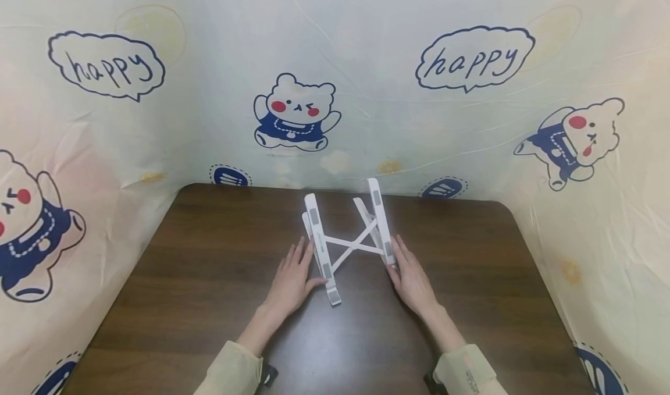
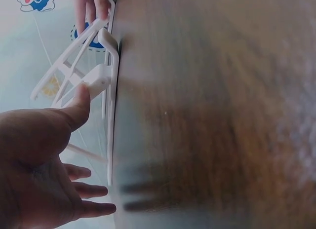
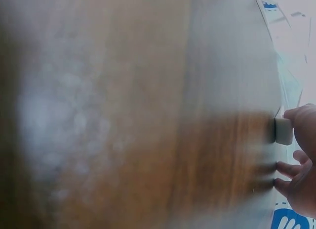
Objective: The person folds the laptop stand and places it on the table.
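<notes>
A white folding laptop stand [image 1: 320,245] stands unfolded on the wooden table, its two side bars joined by crossed struts [image 1: 355,245]. My left hand [image 1: 291,280] lies along the outer side of the left bar. In the left wrist view its thumb [image 2: 81,103] touches the stand near a hinge, while the other fingers [image 2: 91,191] stretch out straight beside it. On the opposite side, my right hand [image 1: 416,280] has straight fingers alongside the right bar. Its thumb is at the bar's near end [image 3: 283,131] in the right wrist view, where most of the stand is hidden.
The dark wooden table [image 1: 209,302] has rounded far corners. A pale cloth [image 1: 377,127] printed with bears and lettering hangs behind it and along both sides. Black straps show at both cuffs.
</notes>
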Motion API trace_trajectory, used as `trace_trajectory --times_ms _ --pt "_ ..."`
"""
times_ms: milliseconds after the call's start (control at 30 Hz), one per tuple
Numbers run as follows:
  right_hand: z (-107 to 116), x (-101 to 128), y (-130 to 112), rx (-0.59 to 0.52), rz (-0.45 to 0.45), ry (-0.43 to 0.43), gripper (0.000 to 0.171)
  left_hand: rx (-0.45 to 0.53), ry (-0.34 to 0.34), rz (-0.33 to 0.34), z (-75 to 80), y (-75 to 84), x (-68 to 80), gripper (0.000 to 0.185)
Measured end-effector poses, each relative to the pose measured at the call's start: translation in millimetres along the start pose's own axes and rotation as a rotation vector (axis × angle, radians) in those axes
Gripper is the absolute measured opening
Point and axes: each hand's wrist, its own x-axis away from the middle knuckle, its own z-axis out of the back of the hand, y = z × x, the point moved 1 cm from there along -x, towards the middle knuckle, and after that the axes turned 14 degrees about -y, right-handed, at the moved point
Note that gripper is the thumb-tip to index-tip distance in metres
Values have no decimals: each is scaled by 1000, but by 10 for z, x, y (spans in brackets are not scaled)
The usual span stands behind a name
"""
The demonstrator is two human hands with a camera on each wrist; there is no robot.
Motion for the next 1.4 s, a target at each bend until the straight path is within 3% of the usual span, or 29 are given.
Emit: trace_trajectory --times_ms 367,700,900,1100,1200,1400 --pt "25 46 -18 -11 -18 -14 72 10 1 -14 23 -25 -34 101" --pt "-106 88 107 -8 58 95 66 14 -20 -16 41 -18 -41 102" --pt "-30 133 -17 -28 12 58 70 12 -38 -23 66 -20 -43 101" --pt "-171 143 135 -63 49 84 72 15 -55 -34 86 -23 -37 98" --pt "-149 169 79 -69 31 75 75 17 -66 -36 112 -16 -35 97" --pt "-248 200 108 -16 86 169 68 26 -91 -34 149 -12 -41 96"
